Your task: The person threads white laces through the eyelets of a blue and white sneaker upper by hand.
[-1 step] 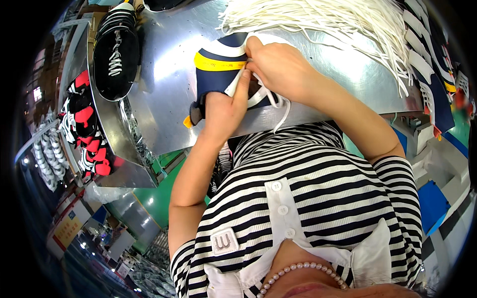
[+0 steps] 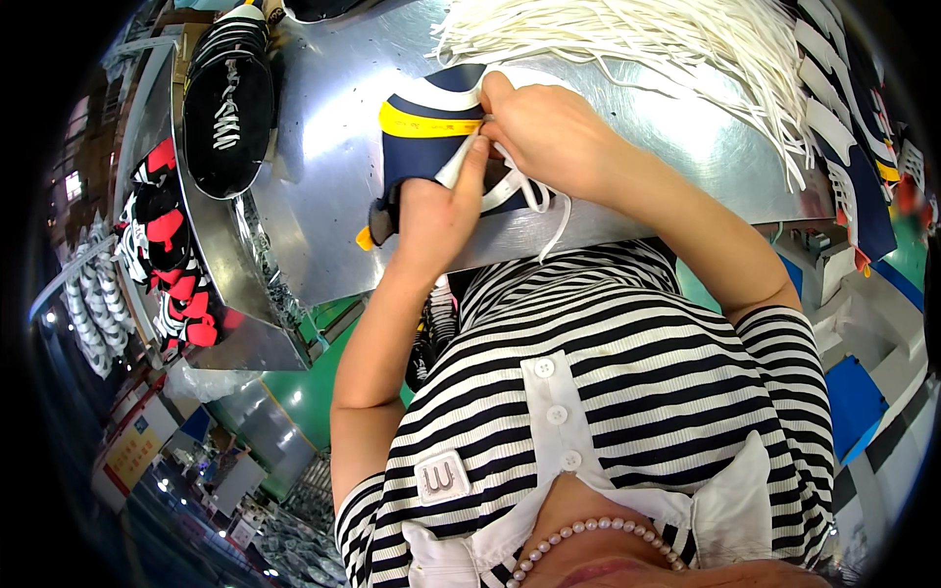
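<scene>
A navy shoe upper (image 2: 417, 152) with white and yellow bands lies on its side at the near edge of the metal table. My left hand (image 2: 441, 211) reaches into its opening; the fingers are hidden inside, and the thumb presses on the white lacing edge, gripping the upper. Bent over that same edge, my right hand (image 2: 549, 132) is closed in a pinch with its fingertips against my left thumb. Between the fingertips is a white shoelace (image 2: 534, 196), whose loops and loose end hang below my right hand over the table edge.
A big heap of white laces (image 2: 627, 29) covers the far right of the metal table (image 2: 323, 216). Striped navy uppers (image 2: 853, 186) stack along the right edge. A black laced shoe upper (image 2: 230, 118) lies at the left, beside red, black and white uppers (image 2: 172, 245).
My left hand and the upper have shifted slightly to the left. The right hand's fingertips have edged left with them, still pinched at the lacing edge.
</scene>
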The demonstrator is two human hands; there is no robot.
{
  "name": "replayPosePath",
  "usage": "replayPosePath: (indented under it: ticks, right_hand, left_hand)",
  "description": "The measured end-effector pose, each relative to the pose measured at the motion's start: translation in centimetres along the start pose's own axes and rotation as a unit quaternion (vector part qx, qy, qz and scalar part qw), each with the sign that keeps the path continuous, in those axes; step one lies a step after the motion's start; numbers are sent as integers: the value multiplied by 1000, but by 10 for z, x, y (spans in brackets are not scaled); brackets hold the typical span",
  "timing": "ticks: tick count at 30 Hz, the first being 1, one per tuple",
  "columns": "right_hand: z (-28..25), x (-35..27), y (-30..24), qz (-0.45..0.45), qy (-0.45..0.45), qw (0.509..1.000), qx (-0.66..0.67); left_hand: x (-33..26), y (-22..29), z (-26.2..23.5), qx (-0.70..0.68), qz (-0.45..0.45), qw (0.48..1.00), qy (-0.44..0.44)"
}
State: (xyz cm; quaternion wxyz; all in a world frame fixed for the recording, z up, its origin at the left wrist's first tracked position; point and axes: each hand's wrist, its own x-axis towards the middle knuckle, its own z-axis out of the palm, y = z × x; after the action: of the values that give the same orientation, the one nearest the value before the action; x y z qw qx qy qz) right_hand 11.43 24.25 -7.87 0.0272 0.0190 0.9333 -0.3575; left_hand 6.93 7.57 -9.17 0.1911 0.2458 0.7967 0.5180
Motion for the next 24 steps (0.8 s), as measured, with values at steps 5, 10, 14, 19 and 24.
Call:
replayPosePath:
  ticks: [5, 10, 14, 19, 24]
  right_hand:
    - [-42, -5, -5, 62, -71, 995, 15]
    - [17, 6, 23, 6, 117, 954, 277]
    - [27, 9, 21, -20, 139, 966, 218]
    - [35, 16, 20, 40, 170, 978, 117]
    - [37, 19, 19, 74, 198, 973, 95]
  left_hand:
    - [11, 4, -35, -88, -192, 971, -113]
    - [14, 5, -22, -136, -144, 978, -68]
    - [24, 0, -18, -73, -132, 988, -31]
    - [17, 13, -52, -276, -261, 908, -177]
    - [-31, 86, -142, -646, 0, 763, 12]
